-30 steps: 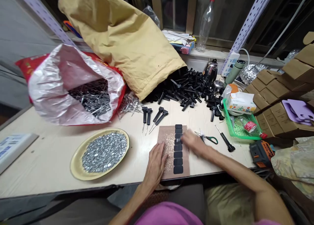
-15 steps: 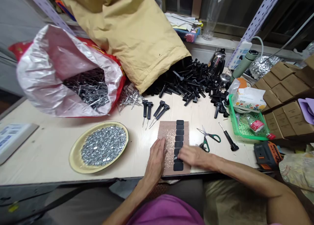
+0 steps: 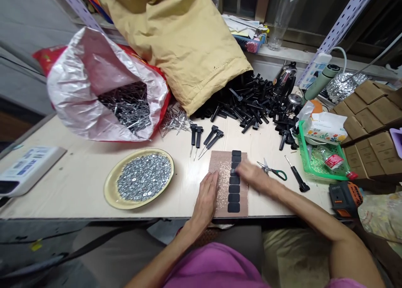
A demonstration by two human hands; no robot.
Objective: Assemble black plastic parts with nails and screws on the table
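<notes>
My left hand [image 3: 206,196] lies on the left edge of a brown board [image 3: 221,210], its fingers stretched out and pressing down. Along the right side of the board runs a column of black rounded pads [image 3: 234,198]. Over the upper pads is my right hand [image 3: 251,175], fingers pinched together and a little blurred. A small silvery piece shows at its fingertips, too small to name. Pale specks cover the board between my hands. To the left stands a yellowish dish [image 3: 109,196] of metal washers [image 3: 144,177]. Scissors [image 3: 273,171] with green-black handles lie right of my right hand.
Black-handled metal pins [image 3: 213,139] lie beyond the board. A bag [image 3: 72,99] of metal rods and a tan sack [image 3: 188,49] spilling black plastic parts [image 3: 248,99] fill the back. At right are a green basket [image 3: 323,171], a battery pack [image 3: 345,198] and cardboard boxes [image 3: 361,108].
My right hand has moved up the column of pads, away from my body, uncovering lower pads. My left hand stays on the board. The whole view has shifted slightly.
</notes>
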